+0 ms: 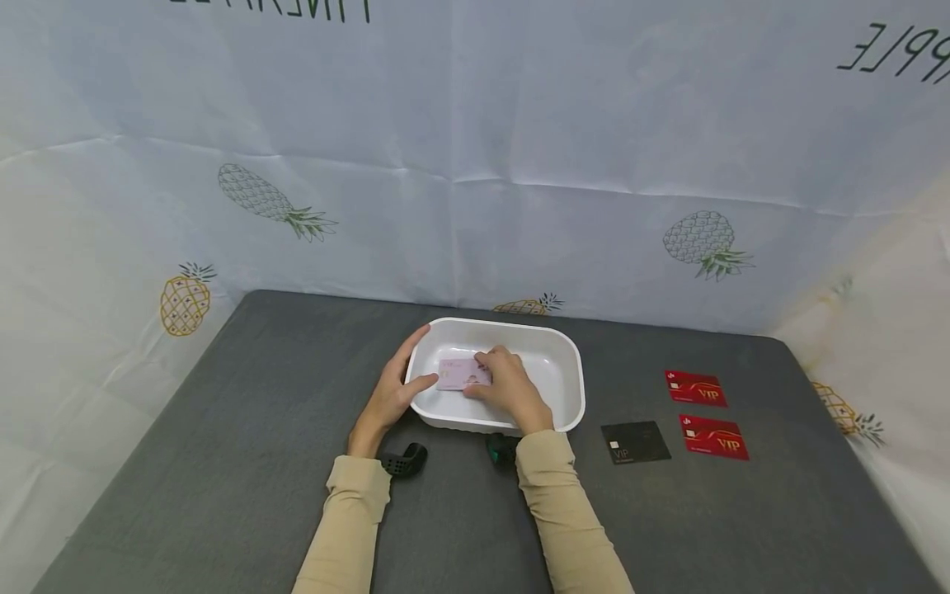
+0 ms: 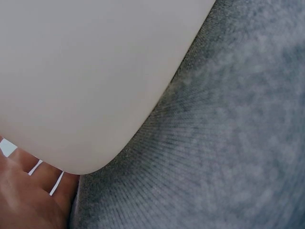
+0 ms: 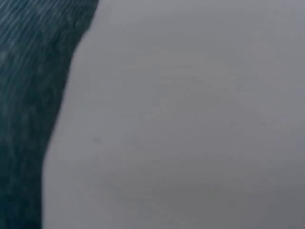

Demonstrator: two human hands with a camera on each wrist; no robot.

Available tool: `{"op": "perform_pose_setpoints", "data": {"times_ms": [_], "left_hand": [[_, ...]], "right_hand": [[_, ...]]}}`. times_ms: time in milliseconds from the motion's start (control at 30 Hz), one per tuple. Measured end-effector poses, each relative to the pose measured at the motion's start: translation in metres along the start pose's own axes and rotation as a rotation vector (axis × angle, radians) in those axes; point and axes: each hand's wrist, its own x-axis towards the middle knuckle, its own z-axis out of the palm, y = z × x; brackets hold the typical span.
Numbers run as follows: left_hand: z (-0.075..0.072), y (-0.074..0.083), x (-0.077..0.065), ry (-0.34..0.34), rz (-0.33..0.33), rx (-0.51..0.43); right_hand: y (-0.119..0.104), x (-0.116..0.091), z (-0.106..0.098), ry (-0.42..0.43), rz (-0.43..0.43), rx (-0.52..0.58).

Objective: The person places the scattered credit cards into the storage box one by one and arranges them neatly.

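Observation:
A white plastic tub point(image 1: 560, 367) stands on the grey table. My left hand point(image 1: 389, 392) holds its left end, the thumb over the rim and the fingers along the outside. Inside the tub, my right hand point(image 1: 512, 389) pinches the right edge of a pale pink card point(image 1: 454, 374), partly covering it. Whether another card lies beneath cannot be told. The left wrist view has the tub's outer wall point(image 2: 86, 76) with the left hand's fingers point(image 2: 35, 195) against it. Only the tub's wall point(image 3: 181, 114) and dark cloth show in the right wrist view.
To the right of the tub lie a black VIP card point(image 1: 636, 443) and two red VIP cards, an upper one point(image 1: 696, 388) and a lower one point(image 1: 714, 437). A pineapple-print cloth point(image 1: 482, 239) hangs behind the grey-covered table point(image 1: 245, 462).

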Motion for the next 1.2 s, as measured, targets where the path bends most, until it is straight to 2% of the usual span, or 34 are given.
{"op": "perform_pose_setpoints", "data": {"times_ms": [433, 767, 1200], "left_hand": [[0.0001, 0.0001, -0.0005, -0.002, 0.011, 0.016], [0.0004, 0.0005, -0.0008, 0.005, 0.008, 0.011], [0.001, -0.0017, -0.0007, 0.009, 0.014, 0.021]], "right_hand": [[-0.0087, 0.0043, 0.0053, 0.004, 0.055, -0.014], [-0.0072, 0.0058, 0.0061, 0.002, 0.025, -0.023], [-0.0069, 0.005, 0.0058, -0.009, 0.028, -0.021]]}}
